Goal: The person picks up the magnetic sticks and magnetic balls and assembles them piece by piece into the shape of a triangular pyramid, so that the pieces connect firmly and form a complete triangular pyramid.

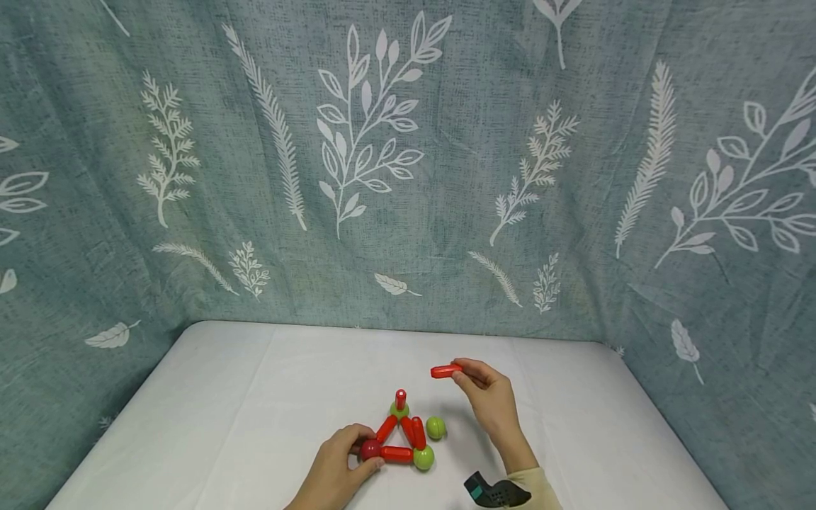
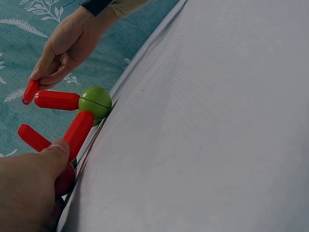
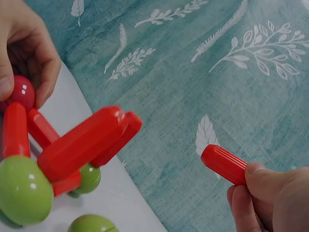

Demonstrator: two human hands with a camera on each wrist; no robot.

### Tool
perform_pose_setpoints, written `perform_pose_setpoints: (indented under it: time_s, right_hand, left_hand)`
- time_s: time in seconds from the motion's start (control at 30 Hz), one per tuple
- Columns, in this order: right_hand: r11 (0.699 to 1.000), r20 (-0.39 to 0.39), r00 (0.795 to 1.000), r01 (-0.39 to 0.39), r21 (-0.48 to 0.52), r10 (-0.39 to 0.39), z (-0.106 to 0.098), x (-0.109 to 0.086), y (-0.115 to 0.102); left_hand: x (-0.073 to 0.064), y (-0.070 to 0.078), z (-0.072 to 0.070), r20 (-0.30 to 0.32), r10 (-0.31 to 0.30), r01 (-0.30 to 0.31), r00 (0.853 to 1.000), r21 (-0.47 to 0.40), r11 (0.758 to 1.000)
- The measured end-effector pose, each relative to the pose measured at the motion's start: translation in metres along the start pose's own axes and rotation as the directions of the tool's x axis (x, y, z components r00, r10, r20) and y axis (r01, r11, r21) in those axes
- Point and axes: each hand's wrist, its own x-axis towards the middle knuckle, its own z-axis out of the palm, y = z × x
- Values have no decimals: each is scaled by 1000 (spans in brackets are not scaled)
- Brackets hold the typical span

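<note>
Red rods and balls form a triangle on the table. At its left corner my left hand (image 1: 341, 457) grips a red ball (image 1: 370, 450), its thumb by the front rod (image 1: 398, 455). Green balls make up the front right corner (image 1: 423, 457) and the back corner (image 1: 399, 410). From each green corner another red rod (image 3: 84, 142) sticks up. My right hand (image 1: 489, 397), raised to the right beyond the triangle, pinches a separate red rod (image 3: 224, 164) by one end between thumb and fingers. That rod touches nothing else.
A loose green ball (image 1: 436, 427) lies just right of the triangle. The white table (image 1: 255, 397) ends at a blue-green curtain (image 1: 408, 212) with white leaf prints, which hangs behind and at both sides.
</note>
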Motion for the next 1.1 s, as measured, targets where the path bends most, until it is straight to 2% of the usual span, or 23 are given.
perform_pose_setpoints:
  time_s: [0.3, 0.43, 0.7, 1.1]
  right_hand:
    - [1000, -19, 1000, 16, -23, -16, 1, -6, -15]
    - [998, -9, 999, 48, -45, -49, 1, -9, -20]
    - [989, 53, 990, 137, -48, -134, 3, -17, -37]
    - [975, 143, 967, 218, -35, -211, 12, -30, -51]
  left_hand:
    - [0, 0, 1, 0, -3, 3, 1000, -5, 1000]
    - [0, 0, 1, 2, -6, 6, 1000, -5, 1000]
    - [0, -1, 1, -11, 13, -13, 1000, 0, 1000]
    - [0, 0, 1, 6, -19, 19, 1000, -10, 1000]
